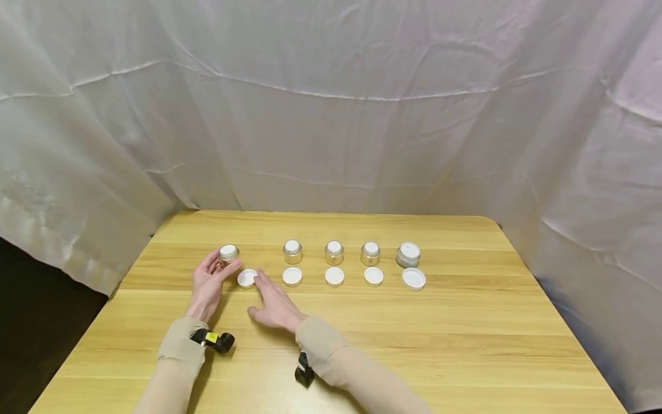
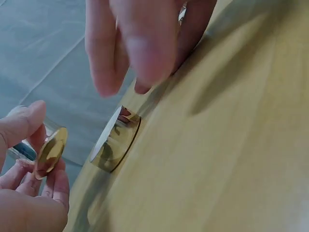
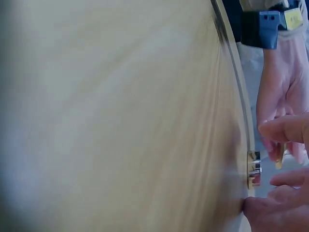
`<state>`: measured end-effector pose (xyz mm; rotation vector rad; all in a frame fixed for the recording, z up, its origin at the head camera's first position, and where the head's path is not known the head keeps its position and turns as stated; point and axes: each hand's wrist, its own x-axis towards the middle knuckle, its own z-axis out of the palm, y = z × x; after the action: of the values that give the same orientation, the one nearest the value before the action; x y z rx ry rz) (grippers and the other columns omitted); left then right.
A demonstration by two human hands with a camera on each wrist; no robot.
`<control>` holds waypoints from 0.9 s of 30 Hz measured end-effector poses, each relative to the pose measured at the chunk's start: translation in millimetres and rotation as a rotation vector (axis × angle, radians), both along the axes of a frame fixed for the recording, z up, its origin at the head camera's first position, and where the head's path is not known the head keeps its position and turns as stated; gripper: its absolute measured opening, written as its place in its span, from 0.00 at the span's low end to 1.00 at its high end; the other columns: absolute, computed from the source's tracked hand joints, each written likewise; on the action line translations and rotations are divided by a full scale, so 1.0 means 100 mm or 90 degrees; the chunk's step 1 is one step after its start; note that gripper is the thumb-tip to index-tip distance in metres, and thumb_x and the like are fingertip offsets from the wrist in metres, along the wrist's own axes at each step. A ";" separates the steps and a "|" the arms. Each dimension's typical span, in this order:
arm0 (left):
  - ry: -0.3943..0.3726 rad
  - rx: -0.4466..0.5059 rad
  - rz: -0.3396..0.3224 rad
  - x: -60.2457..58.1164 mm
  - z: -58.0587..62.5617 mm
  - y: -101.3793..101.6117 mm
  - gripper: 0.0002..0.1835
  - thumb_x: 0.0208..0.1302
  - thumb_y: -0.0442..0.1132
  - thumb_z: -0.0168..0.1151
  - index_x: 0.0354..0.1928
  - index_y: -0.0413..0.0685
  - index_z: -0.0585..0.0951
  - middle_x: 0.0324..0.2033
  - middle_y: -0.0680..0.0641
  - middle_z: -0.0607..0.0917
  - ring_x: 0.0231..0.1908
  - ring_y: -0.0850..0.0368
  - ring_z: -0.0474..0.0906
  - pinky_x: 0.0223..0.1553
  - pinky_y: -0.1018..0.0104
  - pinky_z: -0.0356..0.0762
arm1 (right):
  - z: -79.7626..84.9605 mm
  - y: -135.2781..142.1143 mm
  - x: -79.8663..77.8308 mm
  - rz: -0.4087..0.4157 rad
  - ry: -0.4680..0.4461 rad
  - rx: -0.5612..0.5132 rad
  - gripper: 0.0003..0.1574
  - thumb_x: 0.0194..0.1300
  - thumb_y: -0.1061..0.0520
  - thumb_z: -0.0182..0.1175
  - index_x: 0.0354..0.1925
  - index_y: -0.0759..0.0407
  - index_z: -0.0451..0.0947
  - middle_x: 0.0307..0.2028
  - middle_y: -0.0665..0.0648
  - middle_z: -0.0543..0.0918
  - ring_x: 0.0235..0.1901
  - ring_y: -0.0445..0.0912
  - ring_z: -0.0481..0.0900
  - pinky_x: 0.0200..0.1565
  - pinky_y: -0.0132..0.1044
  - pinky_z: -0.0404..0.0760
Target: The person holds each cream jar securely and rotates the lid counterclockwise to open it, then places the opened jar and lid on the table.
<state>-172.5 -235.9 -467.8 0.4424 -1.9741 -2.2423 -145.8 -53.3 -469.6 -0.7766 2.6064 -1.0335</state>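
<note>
My left hand (image 1: 206, 283) grips a small glass jar (image 1: 228, 252) with a white top. In the left wrist view the jar is lifted and tilted, its gold base (image 2: 50, 152) showing between the fingers. To its right a round gold lid (image 2: 120, 137) lies on the table, its white inside (image 1: 247, 278) facing up. My right hand (image 1: 276, 303) is beside this lid, fingers extended and fingertips at its right edge; whether they touch it I cannot tell. In the right wrist view the lid's gold side (image 3: 254, 169) appears near the right fingers.
A row of several jars (image 1: 292, 253) runs rightward across the wooden table (image 1: 414, 345), each with a white-lined lid (image 1: 334, 277) in front. The rightmost jar (image 1: 408, 256) looks wider, with a larger lid (image 1: 414, 279). A pale curtain (image 1: 331, 144) hangs behind and at both sides.
</note>
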 end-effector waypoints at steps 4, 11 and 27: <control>-0.016 -0.041 -0.032 -0.06 0.03 0.00 0.41 0.64 0.32 0.67 0.77 0.41 0.58 0.58 0.57 0.75 0.53 0.71 0.72 0.62 0.82 0.71 | 0.04 0.14 0.04 0.016 -0.023 -0.008 0.49 0.67 0.53 0.61 0.78 0.63 0.51 0.80 0.61 0.50 0.78 0.55 0.54 0.80 0.45 0.56; -0.038 -0.181 -0.082 -0.17 0.09 0.00 0.40 0.65 0.41 0.69 0.74 0.41 0.62 0.66 0.45 0.67 0.56 0.66 0.72 0.57 0.80 0.71 | 0.10 0.52 0.12 0.043 -0.029 -0.028 0.47 0.70 0.50 0.58 0.77 0.66 0.51 0.79 0.63 0.54 0.78 0.54 0.55 0.80 0.47 0.55; -0.044 -0.300 -0.102 -0.32 0.11 0.05 0.35 0.61 0.37 0.71 0.69 0.37 0.70 0.63 0.34 0.76 0.56 0.51 0.74 0.59 0.68 0.73 | 0.13 1.34 0.32 0.056 -0.041 -0.064 0.44 0.73 0.46 0.56 0.76 0.64 0.54 0.77 0.64 0.57 0.76 0.54 0.61 0.78 0.50 0.59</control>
<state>-204.9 -231.4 -457.2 0.3149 -2.5519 -1.7643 -114.1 81.0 -456.7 -0.8574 2.4597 -1.1508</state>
